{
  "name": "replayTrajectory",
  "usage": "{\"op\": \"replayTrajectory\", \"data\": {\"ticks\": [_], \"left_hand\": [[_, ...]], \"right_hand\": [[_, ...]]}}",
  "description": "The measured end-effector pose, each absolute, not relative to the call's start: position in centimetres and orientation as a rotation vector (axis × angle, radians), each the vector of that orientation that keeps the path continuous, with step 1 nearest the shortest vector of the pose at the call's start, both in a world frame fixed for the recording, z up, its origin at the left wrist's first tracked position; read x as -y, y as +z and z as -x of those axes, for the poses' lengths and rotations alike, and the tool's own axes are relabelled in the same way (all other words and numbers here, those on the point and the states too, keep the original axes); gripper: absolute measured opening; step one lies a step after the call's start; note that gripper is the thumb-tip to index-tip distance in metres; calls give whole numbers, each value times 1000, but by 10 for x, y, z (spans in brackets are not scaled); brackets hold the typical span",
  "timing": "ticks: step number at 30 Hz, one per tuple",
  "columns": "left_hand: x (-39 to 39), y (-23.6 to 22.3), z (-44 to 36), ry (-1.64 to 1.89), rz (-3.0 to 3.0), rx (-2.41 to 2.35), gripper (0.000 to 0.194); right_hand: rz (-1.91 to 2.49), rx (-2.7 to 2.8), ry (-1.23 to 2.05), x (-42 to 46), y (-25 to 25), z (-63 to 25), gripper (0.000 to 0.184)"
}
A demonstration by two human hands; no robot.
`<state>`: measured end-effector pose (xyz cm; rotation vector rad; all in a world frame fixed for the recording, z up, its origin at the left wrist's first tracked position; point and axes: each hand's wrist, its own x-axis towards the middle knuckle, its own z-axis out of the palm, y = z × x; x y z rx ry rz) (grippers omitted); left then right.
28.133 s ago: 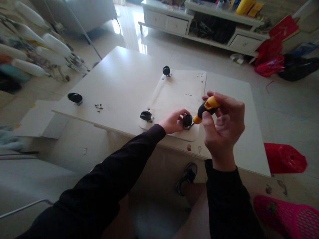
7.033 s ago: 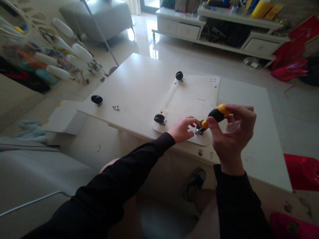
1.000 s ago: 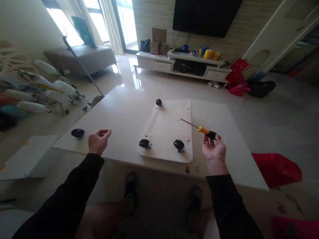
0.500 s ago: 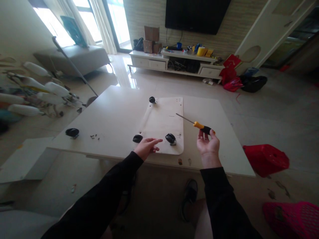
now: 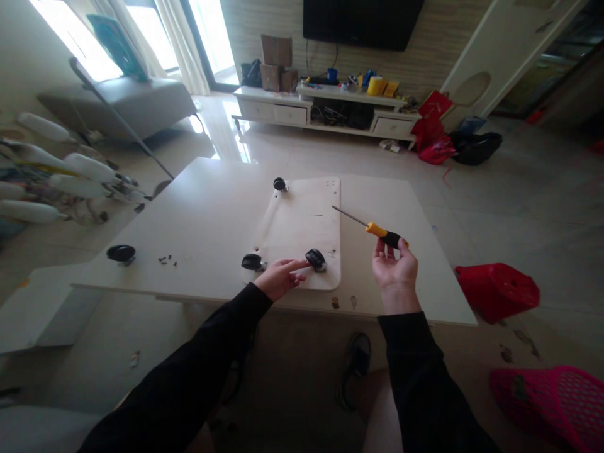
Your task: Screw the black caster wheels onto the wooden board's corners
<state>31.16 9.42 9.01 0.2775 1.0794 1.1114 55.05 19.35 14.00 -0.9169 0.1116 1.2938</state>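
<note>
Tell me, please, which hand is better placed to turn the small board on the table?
Probably the left hand: it lies open on the small board's near edge, between two casters. The right hand is raised beside it, gripping the screwdriver.

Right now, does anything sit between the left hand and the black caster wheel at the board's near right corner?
Nothing visible: the left hand reaches right beside the black caster wheel on the pale board.

Glossy pale floor (image 5: 302, 151), bright curtained window (image 5: 70, 31), white media console (image 5: 325, 110).

No legible text or labels.
</note>
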Motion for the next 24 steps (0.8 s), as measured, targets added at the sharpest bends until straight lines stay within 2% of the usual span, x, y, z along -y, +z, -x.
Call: {"op": "replayTrajectory", "data": {"ticks": [24], "left_hand": [[-101,89,-309,1096,-226,-987,11]], "right_hand": [[933,-93,1295,-194,140,-549,4]]}}
